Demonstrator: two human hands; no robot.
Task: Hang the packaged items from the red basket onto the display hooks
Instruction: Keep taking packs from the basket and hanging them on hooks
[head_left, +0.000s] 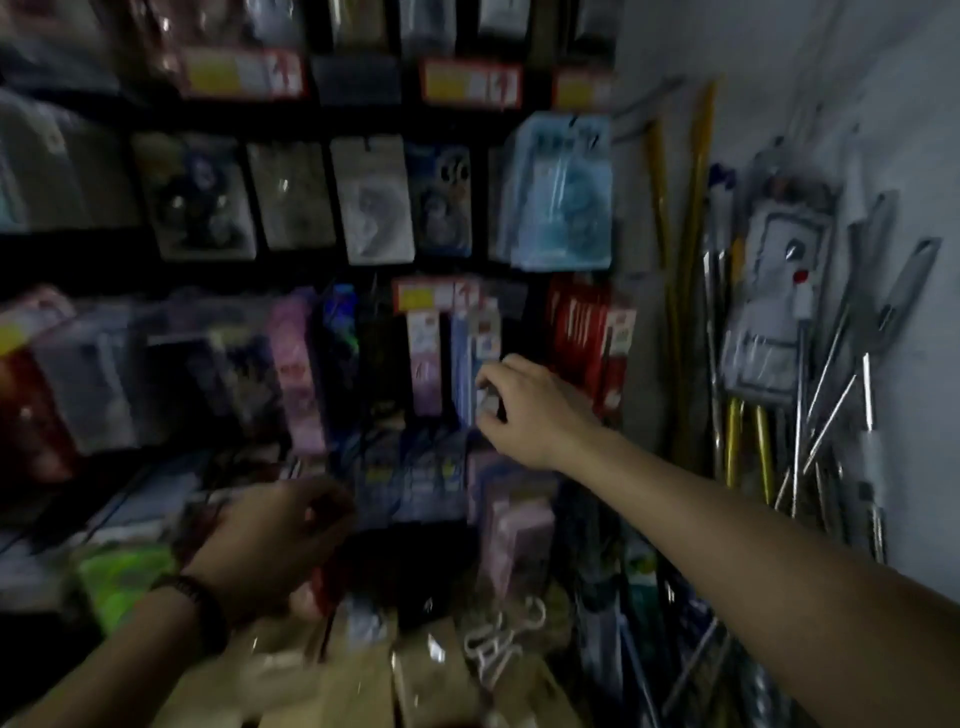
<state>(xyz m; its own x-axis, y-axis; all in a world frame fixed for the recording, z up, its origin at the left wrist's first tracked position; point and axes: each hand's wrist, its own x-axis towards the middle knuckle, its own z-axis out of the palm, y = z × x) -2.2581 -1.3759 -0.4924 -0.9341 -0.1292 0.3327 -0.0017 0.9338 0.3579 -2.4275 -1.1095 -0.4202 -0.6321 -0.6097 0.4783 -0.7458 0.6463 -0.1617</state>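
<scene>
Dark, seemingly crowded display rack (322, 119)

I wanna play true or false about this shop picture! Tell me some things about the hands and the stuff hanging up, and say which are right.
1. The right hand reaches up to the narrow hanging packages. True.
2. The left hand is higher than the right hand. False: it is lower, near the bottom packages.
3. A dark bracelet is on the left wrist. True.
4. The big light blue package hangs below the right hand. False: it hangs above it.
5. Long metal rods lean against the wall on the right. True.
</scene>
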